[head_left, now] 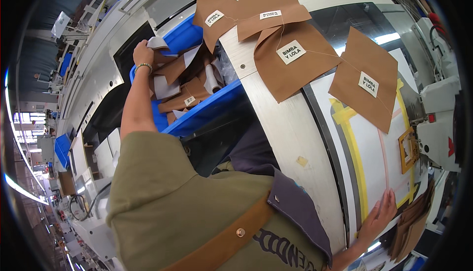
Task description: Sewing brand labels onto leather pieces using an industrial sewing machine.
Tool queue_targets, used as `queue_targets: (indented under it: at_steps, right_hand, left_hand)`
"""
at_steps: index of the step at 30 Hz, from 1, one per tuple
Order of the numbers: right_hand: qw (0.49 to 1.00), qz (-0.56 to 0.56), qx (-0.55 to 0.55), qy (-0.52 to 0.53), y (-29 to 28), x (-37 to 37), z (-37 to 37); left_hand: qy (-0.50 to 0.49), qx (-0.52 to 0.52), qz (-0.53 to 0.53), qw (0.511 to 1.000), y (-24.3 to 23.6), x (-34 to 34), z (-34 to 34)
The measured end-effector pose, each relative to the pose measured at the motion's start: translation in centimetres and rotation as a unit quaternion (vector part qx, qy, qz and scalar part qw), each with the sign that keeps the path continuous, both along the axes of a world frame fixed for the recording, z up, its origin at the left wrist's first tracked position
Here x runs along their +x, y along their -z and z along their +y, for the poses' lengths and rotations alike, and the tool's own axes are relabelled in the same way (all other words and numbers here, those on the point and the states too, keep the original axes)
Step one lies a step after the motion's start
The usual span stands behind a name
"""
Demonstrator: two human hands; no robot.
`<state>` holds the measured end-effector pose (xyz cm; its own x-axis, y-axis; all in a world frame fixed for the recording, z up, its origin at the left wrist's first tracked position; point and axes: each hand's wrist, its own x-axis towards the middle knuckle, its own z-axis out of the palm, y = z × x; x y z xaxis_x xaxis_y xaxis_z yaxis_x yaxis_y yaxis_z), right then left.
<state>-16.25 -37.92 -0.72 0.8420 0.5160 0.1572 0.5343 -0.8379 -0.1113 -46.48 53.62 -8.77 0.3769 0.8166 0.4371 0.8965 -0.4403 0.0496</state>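
Observation:
My left hand reaches over a blue bin on my left, its fingers closed on the edge of a brown panel with a pale grey back. More brown panels lie heaped inside, some curled and some grey side up. My right hand rests with its fingers stretched out on a white sheet bordered by yellow tape, beside a pink line. Across the table lie several brown panels with white labels, joined by a thin thread.
A white sewing machine stands at the right, with an orange frame beside it. Stacked brown pieces hang near the lower right. The white table runs between the bin and the taped sheet. Other workstations line the far left.

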Motion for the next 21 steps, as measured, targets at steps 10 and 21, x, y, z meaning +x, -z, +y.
queue_targets:
  at_steps: [10,21]
  right_hand:
    - [0.999,0.006,0.033,-0.032,0.5,0.8,-0.4]
    - [0.994,0.018,0.106,-0.006,-1.1,0.0,0.4]
  left_hand:
    - [0.210,-0.330,0.002,0.920,-0.1,6.4,-31.6]
    - [0.294,-0.106,0.052,0.948,6.9,3.2,-26.8]
